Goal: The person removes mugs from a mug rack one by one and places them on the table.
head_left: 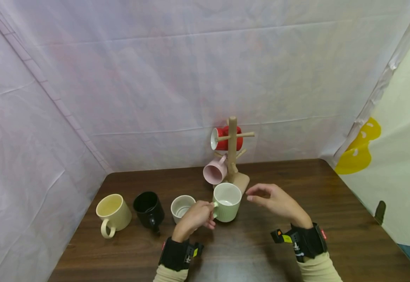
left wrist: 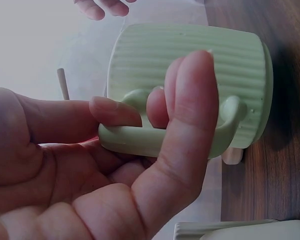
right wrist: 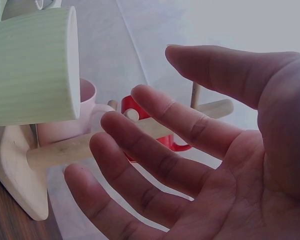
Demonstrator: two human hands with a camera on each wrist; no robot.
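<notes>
A pale green ribbed mug (head_left: 227,203) stands upright in the air close over the table, in front of the mug tree. My left hand (head_left: 197,216) grips it by its handle (left wrist: 135,142), with fingers and thumb curled round the loop in the left wrist view. My right hand (head_left: 277,201) hovers just right of the mug, fingers spread and loosely bent, holding nothing. Behind the green mug is the wooden mug tree (head_left: 232,147). A red mug (head_left: 222,144) hangs on its upper part and a pink mug (head_left: 214,172) on a lower peg.
On the dark wooden table (head_left: 275,254), a yellow mug (head_left: 115,213) and a black mug (head_left: 148,209) stand at the left. A whitish cup (head_left: 181,205) is partly hidden behind my left hand. Pale curtains (head_left: 205,78) rise behind the table's back edge.
</notes>
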